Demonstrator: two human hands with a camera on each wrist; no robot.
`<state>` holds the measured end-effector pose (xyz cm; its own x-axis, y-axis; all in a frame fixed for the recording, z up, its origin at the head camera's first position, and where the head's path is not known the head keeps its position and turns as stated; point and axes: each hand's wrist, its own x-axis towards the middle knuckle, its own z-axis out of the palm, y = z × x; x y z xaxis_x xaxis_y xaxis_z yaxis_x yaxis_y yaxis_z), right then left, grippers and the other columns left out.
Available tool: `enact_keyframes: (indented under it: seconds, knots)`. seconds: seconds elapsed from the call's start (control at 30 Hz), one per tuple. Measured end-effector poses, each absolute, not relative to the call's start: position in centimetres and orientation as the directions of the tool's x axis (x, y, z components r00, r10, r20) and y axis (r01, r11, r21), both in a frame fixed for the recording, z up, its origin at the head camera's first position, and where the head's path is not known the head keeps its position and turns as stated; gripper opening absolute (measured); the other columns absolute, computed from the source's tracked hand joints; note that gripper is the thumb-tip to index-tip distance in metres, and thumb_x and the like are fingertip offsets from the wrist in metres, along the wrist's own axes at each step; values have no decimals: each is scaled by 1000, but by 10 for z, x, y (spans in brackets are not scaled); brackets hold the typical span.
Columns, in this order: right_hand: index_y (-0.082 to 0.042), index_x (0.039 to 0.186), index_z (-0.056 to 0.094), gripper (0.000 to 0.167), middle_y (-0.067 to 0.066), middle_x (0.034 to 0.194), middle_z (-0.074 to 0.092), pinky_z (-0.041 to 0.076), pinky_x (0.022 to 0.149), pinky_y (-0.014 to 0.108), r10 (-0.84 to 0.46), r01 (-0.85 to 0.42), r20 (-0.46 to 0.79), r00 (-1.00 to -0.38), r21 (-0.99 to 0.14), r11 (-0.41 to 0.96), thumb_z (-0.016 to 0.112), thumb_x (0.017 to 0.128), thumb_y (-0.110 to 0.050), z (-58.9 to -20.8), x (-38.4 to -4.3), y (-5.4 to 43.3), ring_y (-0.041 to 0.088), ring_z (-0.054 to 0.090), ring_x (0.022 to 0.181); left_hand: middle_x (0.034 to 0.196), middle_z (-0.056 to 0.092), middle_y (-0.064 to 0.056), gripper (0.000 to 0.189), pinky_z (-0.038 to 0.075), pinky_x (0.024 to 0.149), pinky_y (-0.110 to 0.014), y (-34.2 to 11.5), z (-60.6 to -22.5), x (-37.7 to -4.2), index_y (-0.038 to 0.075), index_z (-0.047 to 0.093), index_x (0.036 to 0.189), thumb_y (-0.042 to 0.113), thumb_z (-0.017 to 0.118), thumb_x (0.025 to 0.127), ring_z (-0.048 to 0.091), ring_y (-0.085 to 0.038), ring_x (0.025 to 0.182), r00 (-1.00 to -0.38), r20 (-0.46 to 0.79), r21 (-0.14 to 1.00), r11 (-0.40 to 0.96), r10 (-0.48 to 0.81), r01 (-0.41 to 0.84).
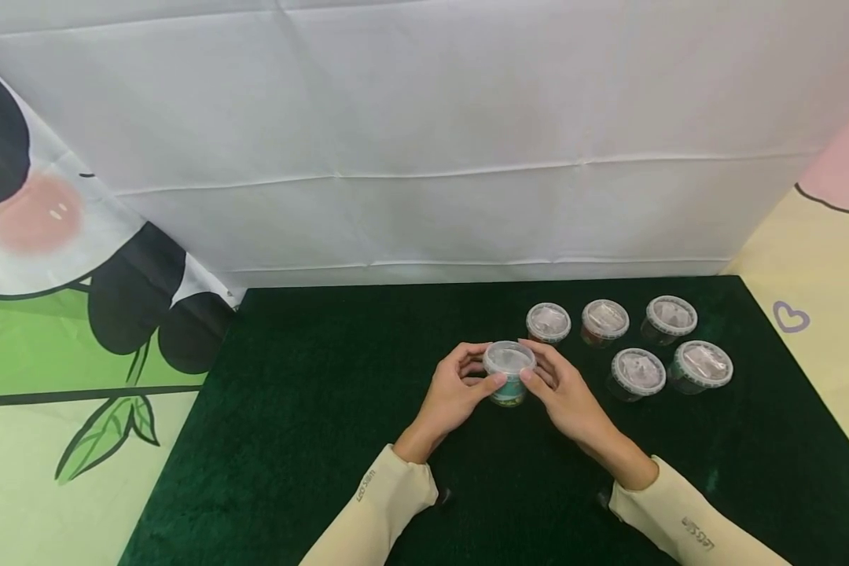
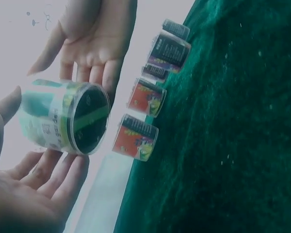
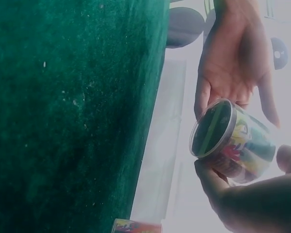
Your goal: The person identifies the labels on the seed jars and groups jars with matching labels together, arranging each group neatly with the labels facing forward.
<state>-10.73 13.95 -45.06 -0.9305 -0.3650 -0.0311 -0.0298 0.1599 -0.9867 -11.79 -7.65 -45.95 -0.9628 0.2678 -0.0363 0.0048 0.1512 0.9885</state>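
Observation:
A clear plastic tub (image 1: 509,360) with a translucent lid and a teal printed label is between both hands, upright in the head view. Fingers and thumb of my left hand (image 1: 455,389) grip its left side. Opposite, my right hand (image 1: 564,393) grips it from the right, its thumb on the near side. In the left wrist view the see-through bottom of the tub (image 2: 65,116) shows, held up off the table. Colourful print is visible on its wall in the right wrist view, where the tub (image 3: 235,141) sits between the two hands.
Several similar lidded tubs stand at the right of the dark green cloth-covered table (image 1: 311,409). The nearest are a back-row tub (image 1: 548,322) just beyond my right hand and a front-row tub (image 1: 637,373). A white cloth wall (image 1: 424,212) rises behind the table.

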Motion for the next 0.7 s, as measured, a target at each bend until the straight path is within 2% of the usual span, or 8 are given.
enact_keyframes:
  seconds: [0.17, 0.3, 0.47, 0.7]
  knots:
    - [1, 162, 30, 53, 29, 164, 36, 35, 120, 56, -377, -42, -21, -926, -986, 159, 47, 115, -15, -451, -107, 142, 46, 38, 152, 150, 58, -14, 54, 50, 115, -46, -79, -458, -118, 8, 49, 155, 21, 68, 106, 58, -31, 135, -949, -43, 989, 149, 312, 5]
    - [0, 163, 28, 55, 28, 167, 30, 33, 121, 60, -371, -21, -41, -928, -987, 162, 47, 115, -18, -449, -106, 140, 47, 35, 153, 148, 59, -15, 51, 52, 113, -43, -78, -457, -118, 6, 53, 151, 19, 69, 105, 61, -31, 132, -954, -33, 990, 137, 298, 9]
    - [1, 161, 30, 55, 28, 165, 35, 36, 121, 61, -358, -17, -44, -933, -986, 166, 50, 114, -16, -448, -106, 138, 47, 39, 151, 143, 61, -13, 50, 56, 106, -40, -75, -457, -117, 6, 55, 146, 20, 73, 102, 64, -27, 126, -965, -35, 989, 147, 260, 4]
    - [2, 162, 30, 53, 29, 163, 37, 33, 121, 59, -382, -27, -34, -923, -988, 153, 47, 115, -17, -449, -107, 141, 46, 37, 152, 151, 56, -13, 53, 50, 114, -48, -79, -457, -118, 10, 48, 156, 23, 65, 108, 58, -31, 136, -940, -77, 986, 163, 331, -23]
